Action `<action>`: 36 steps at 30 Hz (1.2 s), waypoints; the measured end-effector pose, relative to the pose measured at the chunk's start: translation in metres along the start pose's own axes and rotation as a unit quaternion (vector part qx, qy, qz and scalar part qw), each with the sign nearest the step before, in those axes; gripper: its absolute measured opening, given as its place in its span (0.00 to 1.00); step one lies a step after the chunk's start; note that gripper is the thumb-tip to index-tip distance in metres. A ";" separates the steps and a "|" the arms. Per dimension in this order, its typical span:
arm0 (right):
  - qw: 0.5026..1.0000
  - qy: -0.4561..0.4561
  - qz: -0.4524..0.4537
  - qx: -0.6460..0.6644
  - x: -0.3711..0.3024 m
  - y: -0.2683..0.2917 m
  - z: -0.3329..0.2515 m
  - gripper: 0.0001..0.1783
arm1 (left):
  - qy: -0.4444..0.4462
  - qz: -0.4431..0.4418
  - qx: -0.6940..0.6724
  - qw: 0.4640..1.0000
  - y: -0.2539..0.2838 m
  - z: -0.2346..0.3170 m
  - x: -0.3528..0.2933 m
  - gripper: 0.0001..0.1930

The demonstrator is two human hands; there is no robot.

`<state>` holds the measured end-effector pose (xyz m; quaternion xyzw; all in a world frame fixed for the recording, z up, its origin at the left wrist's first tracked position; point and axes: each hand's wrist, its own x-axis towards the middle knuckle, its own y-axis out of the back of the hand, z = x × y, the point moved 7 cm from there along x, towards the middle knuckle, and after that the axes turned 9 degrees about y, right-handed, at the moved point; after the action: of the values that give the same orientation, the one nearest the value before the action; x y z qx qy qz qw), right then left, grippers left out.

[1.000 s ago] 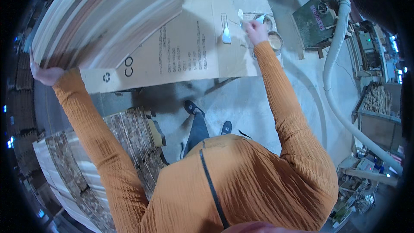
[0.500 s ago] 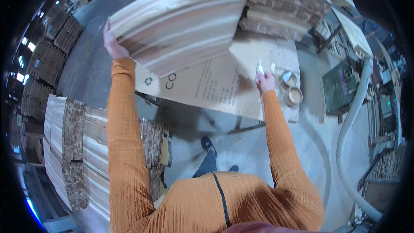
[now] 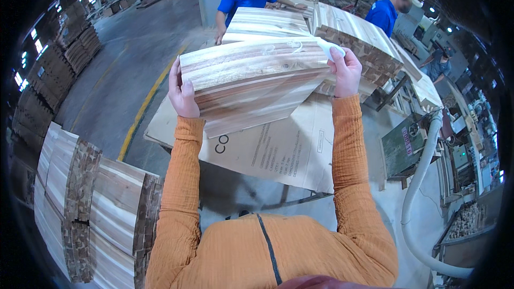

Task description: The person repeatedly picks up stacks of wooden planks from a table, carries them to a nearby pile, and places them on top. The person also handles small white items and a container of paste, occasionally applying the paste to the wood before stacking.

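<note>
A striped wooden board (image 3: 257,93) is held tilted in front of me, above the cardboard-covered table. My left hand (image 3: 183,92) grips its left edge, thumb on the near face and fingers wrapped round the side. At the board's upper right corner, my right hand (image 3: 347,70) is closed on a small white tapered tool (image 3: 329,49), whose exact kind I cannot make out. The tool's tip reaches the board's top. A pale, wet-looking streak (image 3: 292,48) runs along that upper surface.
Cardboard (image 3: 257,152) with print covers the table. Stacked boards (image 3: 353,29) stand beyond it, and more (image 3: 115,198) at lower left. Co-workers in blue shirts (image 3: 235,2) (image 3: 381,16) are at the far side. A pale hose (image 3: 415,198) hangs beside a green machine (image 3: 401,150) on the right.
My right hand has risen from the cardboard with the white tool to the board's upper right corner. The board has lowered and shifted right with my left hand. Co-workers now show beyond.
</note>
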<state>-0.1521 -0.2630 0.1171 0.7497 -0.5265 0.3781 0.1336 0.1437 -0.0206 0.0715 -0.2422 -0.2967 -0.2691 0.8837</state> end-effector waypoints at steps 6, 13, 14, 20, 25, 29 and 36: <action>0.998 0.041 -0.036 0.022 0.015 -0.041 -0.014 0.09 | 0.019 0.005 0.018 1.000 0.002 -0.004 0.010 0.30; 0.999 0.000 -0.036 0.005 0.016 -0.069 0.017 0.09 | 0.020 -0.014 0.002 1.000 0.000 -0.003 0.005 0.31; 0.999 0.011 -0.042 -0.004 0.014 -0.072 0.016 0.09 | 0.018 -0.011 0.003 1.000 0.002 -0.003 0.003 0.31; 0.998 0.033 -0.040 -0.032 0.011 -0.068 0.015 0.09 | 0.009 -0.007 -0.001 1.000 0.001 -0.007 -0.001 0.31; 0.997 0.043 -0.042 -0.047 0.012 -0.068 0.015 0.10 | 0.003 0.000 0.000 1.000 0.003 -0.010 -0.001 0.31; 0.998 0.043 -0.037 -0.034 0.013 -0.068 0.016 0.10 | 0.002 -0.001 -0.002 1.000 0.003 -0.012 -0.002 0.32; 0.998 0.045 -0.041 -0.036 0.015 -0.069 0.018 0.11 | 0.000 -0.003 -0.004 1.000 0.003 -0.013 0.000 0.32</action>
<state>-0.0810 -0.2560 0.1290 0.7478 -0.5020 0.3863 0.1989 0.1503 -0.0256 0.0614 -0.2449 -0.2964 -0.2730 0.8818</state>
